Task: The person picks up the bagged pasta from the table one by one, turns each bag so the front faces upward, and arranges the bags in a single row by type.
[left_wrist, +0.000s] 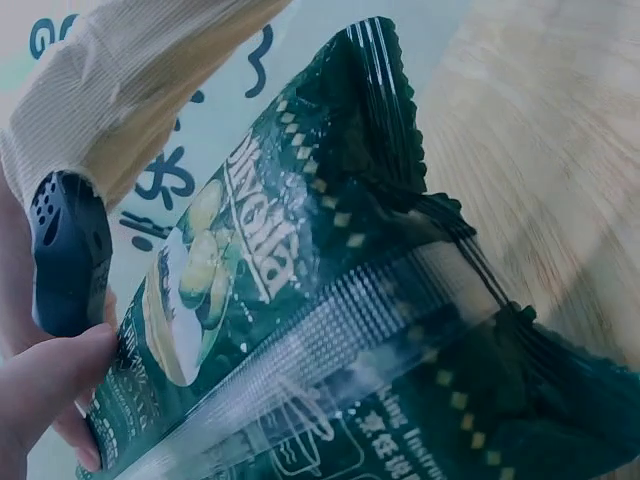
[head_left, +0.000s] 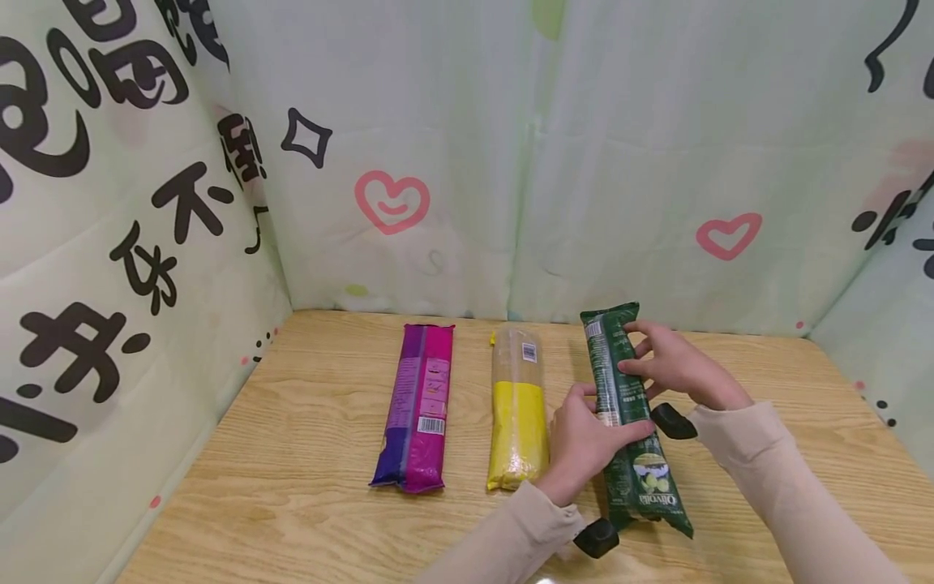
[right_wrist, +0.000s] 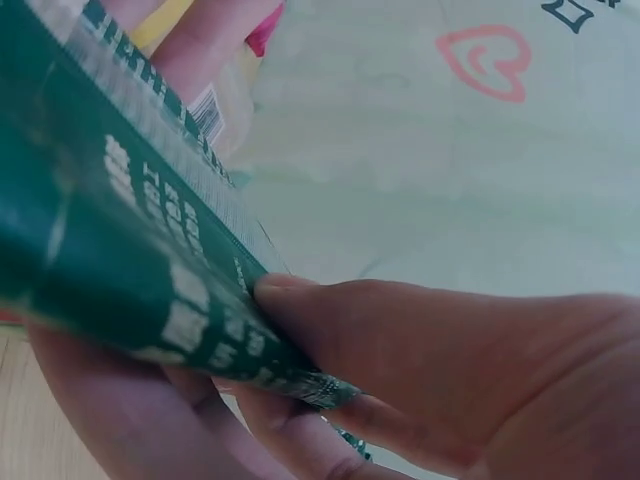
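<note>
Both hands hold a long dark green plastic packet (head_left: 620, 389) printed "Olivoilà" near its lower end. My left hand (head_left: 584, 434) grips its left side, thumb across the front and fingers at the edge. Higher up on the opposite edge, my right hand (head_left: 674, 365) pinches the packet, and the right wrist view shows the thumb (right_wrist: 330, 310) on one face with fingers curled beneath. In the left wrist view the packet's sealed, crimped end (left_wrist: 385, 100) faces the camera, with a clear seam strip along its length. The packet stands tilted over the table.
Left of the green packet lies a yellow and clear packet (head_left: 518, 422) with a barcode label, close by my left hand. Further left lies a purple and pink packet (head_left: 416, 405). The wooden table (head_left: 292, 454) ends at a printed curtain (head_left: 467, 162) behind and at the sides.
</note>
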Demonstrator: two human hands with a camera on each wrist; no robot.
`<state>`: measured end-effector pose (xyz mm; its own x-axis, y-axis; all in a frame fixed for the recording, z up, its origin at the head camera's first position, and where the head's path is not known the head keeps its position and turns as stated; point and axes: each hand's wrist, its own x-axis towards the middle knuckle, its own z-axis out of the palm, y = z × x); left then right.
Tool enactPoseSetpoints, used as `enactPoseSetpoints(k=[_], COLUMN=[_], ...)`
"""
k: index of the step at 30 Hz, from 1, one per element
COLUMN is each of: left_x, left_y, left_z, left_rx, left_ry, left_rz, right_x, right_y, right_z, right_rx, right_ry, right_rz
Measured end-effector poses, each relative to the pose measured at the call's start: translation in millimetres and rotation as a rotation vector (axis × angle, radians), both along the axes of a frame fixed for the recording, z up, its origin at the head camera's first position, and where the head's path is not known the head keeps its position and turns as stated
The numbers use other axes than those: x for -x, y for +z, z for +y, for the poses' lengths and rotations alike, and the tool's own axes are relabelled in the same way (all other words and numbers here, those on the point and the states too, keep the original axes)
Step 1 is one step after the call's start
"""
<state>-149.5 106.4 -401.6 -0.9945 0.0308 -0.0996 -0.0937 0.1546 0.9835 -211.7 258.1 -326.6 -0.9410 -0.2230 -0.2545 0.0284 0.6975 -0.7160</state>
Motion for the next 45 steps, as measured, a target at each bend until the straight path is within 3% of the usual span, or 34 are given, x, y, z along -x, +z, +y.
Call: enactPoseSetpoints(k=[12, 21, 34, 39, 45], left_x=[-1.6, -0.4, 3.3, 6.0, 10.3], left_y=[0.1, -2.7, -5.3, -7.7, -13.6], left_z=[1.1, 2.7, 0.3, -1.5, -5.0], left_rx=[0.078, 0.083, -0.156, -0.240, -0.323], left_ry=[0.008, 0.033, 0.035, 0.037, 0.032], left_rz=[0.003, -0.016, -0.063, -0.089, -0.113], right_x=[-0.3, -2.9, -5.6, -6.7, -9.5], right_y=[3.7, 3.5, 3.2, 3.0, -0.4], right_z=[-2.2, -4.6, -8.2, -5.1, 4.1], right_rx=[0.009, 0.014, 0.034, 0.001, 0.034], right_ry=[0.035, 0.024, 0.017, 0.013, -0.006], right_rz=[-0.018, -0.016, 0.015, 0.065, 0.098])
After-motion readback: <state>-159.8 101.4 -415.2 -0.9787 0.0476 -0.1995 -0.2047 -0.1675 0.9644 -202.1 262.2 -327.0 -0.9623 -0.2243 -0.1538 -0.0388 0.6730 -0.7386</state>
